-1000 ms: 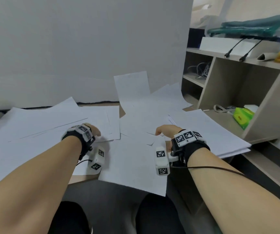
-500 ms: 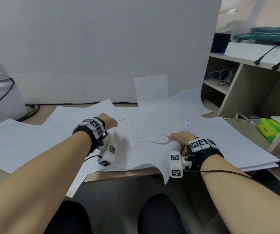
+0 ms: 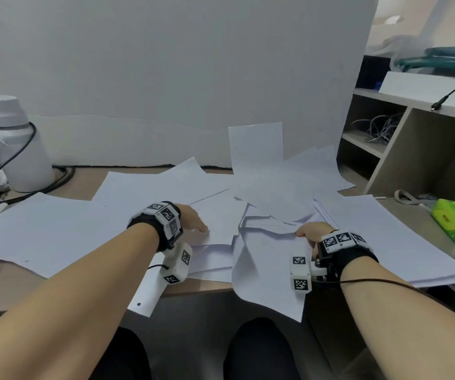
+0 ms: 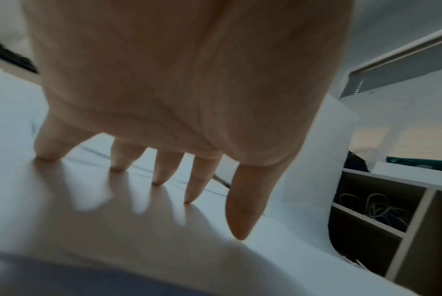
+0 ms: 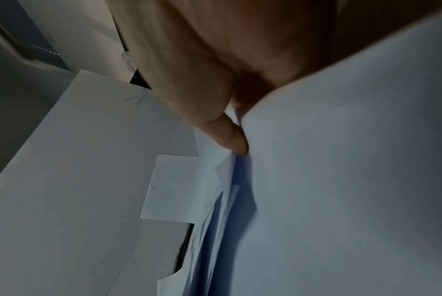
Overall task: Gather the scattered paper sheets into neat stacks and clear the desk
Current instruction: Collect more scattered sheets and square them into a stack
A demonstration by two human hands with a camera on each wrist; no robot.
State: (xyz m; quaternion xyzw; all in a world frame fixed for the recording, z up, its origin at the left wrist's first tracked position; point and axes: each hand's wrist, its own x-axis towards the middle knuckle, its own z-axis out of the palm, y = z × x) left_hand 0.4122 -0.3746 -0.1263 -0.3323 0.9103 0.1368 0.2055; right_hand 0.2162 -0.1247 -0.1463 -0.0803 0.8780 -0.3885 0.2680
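Soft, even light fills the head view, its edges bowed by the wide lens; the left hand [image 4: 176, 84] casts blurred finger shadows toward the camera on pale paper sheets [image 4: 62, 230], while the right wrist view is dim, smeared and grainy

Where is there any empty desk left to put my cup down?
Bare desk shows between the white jug with its black cables and the scattered sheets, and at the near left corner. A strip by the shelf unit is free too. The middle, under the left hand and right hand, is crowded with paper.
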